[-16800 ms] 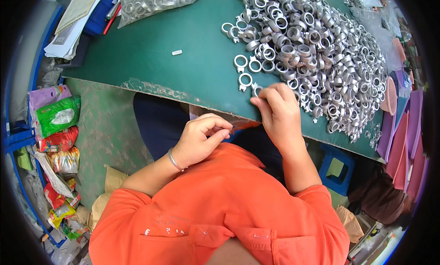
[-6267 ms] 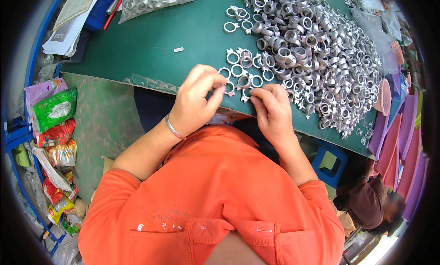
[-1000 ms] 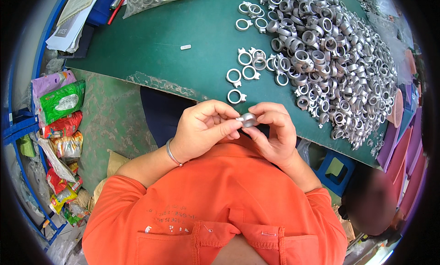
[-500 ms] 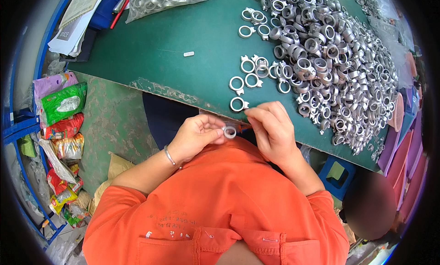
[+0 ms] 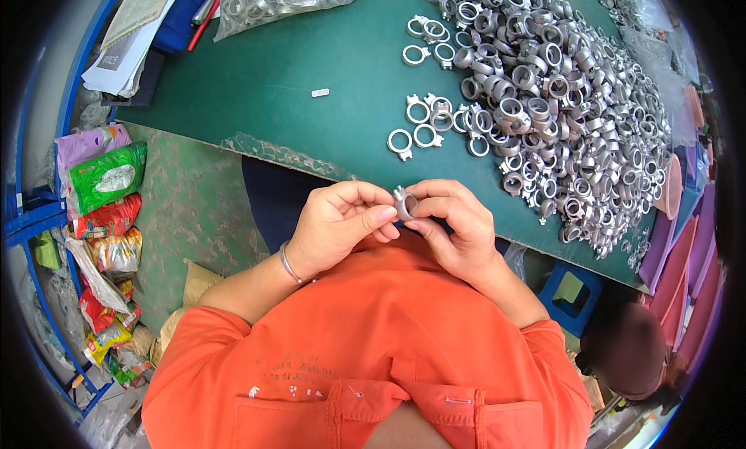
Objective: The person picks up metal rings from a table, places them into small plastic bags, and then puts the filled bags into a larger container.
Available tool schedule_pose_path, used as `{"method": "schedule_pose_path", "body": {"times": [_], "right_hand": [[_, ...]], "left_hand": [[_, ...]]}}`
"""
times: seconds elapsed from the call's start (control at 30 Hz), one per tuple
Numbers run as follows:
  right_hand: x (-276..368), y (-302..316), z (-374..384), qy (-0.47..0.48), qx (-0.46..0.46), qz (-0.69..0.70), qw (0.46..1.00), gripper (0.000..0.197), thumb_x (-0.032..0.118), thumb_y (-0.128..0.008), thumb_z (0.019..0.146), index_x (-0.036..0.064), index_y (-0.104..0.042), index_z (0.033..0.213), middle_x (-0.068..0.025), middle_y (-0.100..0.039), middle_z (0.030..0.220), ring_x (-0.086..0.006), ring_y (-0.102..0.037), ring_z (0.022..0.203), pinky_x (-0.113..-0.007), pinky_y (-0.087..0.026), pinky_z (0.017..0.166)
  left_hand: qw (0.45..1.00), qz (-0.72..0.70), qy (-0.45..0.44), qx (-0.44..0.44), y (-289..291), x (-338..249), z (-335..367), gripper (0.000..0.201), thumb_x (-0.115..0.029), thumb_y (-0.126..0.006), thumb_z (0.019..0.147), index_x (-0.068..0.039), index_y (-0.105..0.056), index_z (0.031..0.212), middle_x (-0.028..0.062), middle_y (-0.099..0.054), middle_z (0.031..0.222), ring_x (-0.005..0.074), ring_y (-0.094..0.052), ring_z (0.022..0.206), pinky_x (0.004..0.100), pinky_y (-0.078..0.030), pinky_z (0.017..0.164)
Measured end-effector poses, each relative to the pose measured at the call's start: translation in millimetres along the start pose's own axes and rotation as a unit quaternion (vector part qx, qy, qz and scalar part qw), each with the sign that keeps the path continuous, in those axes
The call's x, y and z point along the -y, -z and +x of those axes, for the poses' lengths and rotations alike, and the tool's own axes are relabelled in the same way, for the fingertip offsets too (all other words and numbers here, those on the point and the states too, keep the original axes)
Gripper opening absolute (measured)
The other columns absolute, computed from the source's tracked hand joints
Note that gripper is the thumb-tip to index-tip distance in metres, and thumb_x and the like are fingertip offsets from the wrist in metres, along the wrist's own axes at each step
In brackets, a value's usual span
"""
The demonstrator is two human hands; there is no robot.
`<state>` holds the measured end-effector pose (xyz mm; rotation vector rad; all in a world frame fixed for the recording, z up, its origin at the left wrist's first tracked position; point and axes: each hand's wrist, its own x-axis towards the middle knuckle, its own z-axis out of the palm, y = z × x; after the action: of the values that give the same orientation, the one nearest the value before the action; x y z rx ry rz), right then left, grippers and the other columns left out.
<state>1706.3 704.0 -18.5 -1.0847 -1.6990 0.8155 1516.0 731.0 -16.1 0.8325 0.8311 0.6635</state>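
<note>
A small grey metal ring with a lug at its top is held upright between my two hands, just off the table's near edge. The thumb and fingers of my left hand pinch it from the left. My right hand grips its right side with thumb and forefinger. Whether a second ring is tucked in the left fingers, I cannot tell. Just beyond the hands, several loose rings lie on the green table, beside a big heap of such rings.
At the far edge sits a clear bag of rings. Papers and a red pen lie far left, with a small white tag mid-table. Coloured packets fill a left rack. A blue stool and another person's head are at right.
My right hand has come back from the table to meet my left, and the loose ring nearest the edge is gone from there. My left hand has moved slightly up and right.
</note>
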Motion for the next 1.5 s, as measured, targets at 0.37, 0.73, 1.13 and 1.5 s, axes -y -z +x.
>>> {"method": "schedule_pose_path", "body": {"times": [0.37,0.73,1.13,1.5], "right_hand": [[-0.5,-8.5,-10.3,0.008,-0.049,0.074,0.996,0.025,-0.007,-0.067,0.072,0.0011,-0.051,0.090,-0.0151,-0.060,0.096,-0.0190,-0.060,0.079,-0.026,-0.051,0.063],[11.9,-6.7,-1.8,0.070,0.005,0.045,0.997,0.022,-0.009,-0.064,0.067,0.0017,-0.056,0.086,-0.0114,-0.061,0.085,-0.0257,-0.059,0.075,-0.031,-0.046,0.066],[-4.8,-11.8,35.1,0.003,0.017,-0.315,0.949,0.020,0.011,-0.071,0.069,0.0035,-0.057,0.081,-0.0081,-0.048,0.075,-0.0256,-0.048,0.069,-0.035,-0.041,0.060],[-4.1,-1.5,4.7,0.041,0.013,0.020,0.999,0.019,-0.004,-0.066,0.071,0.0026,-0.057,0.086,-0.0130,-0.058,0.099,-0.0252,-0.059,0.083,-0.030,-0.050,0.068]], "left_hand": [[0.994,-0.077,-0.071,0.005,-6.5,1.2,-2.0,0.018,-0.002,-0.058,0.085,0.004,-0.057,0.102,0.0086,-0.063,0.089,0.0108,-0.061,0.075,0.0225,-0.052,0.068],[0.993,-0.054,0.092,0.043,-3.2,1.8,-9.4,0.023,-0.012,-0.053,0.090,0.004,-0.056,0.107,0.0099,-0.063,0.087,0.0151,-0.064,0.076,0.0245,-0.053,0.065],[0.989,0.061,0.138,-0.001,3.0,18.1,-6.1,0.024,-0.009,-0.049,0.091,0.005,-0.054,0.109,0.0144,-0.063,0.097,0.0177,-0.064,0.079,0.0257,-0.053,0.069],[0.994,0.040,-0.094,0.024,-1.5,6.0,5.4,0.008,-0.006,-0.062,0.083,0.000,-0.061,0.088,0.0024,-0.058,0.086,0.0060,-0.054,0.067,0.0179,-0.046,0.057]]}}
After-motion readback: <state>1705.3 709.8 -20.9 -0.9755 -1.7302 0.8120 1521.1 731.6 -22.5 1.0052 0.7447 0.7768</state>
